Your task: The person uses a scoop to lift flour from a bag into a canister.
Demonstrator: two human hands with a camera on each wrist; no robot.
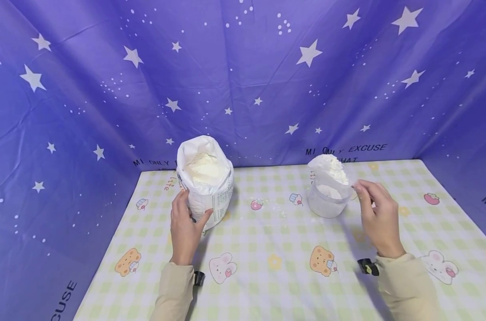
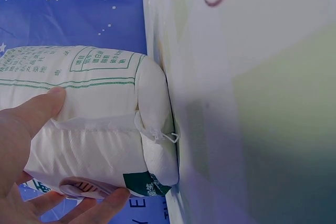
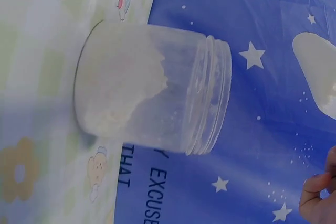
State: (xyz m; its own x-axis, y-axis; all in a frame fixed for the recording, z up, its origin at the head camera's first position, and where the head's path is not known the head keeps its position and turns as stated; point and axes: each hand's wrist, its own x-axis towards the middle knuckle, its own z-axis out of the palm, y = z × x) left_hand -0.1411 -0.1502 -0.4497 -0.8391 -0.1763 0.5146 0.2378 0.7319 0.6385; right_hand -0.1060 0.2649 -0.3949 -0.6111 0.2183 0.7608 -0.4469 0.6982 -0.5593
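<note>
A clear, open jar (image 1: 328,208) stands upright on the counter (image 1: 259,298), with pale powder (image 3: 115,82) lying unevenly in its lower part. Just above the jar's mouth, apart from its rim, hangs a white scoop (image 1: 320,164) heaped with more of the same. The right hand (image 1: 381,216) is to the right of the jar, fingers and thumb pinching the scoop by its handle. Well to the left of the jar stands a white bag (image 1: 223,196), its top open on a mound of powder. The left hand (image 1: 188,229) holds this bag low down, thumb on one side and fingers round the other. I notice a light scatter of white specks (image 1: 282,213) left of the jar, and behind it hangs a blue-purple curtain (image 1: 243,133) printed with stars
</note>
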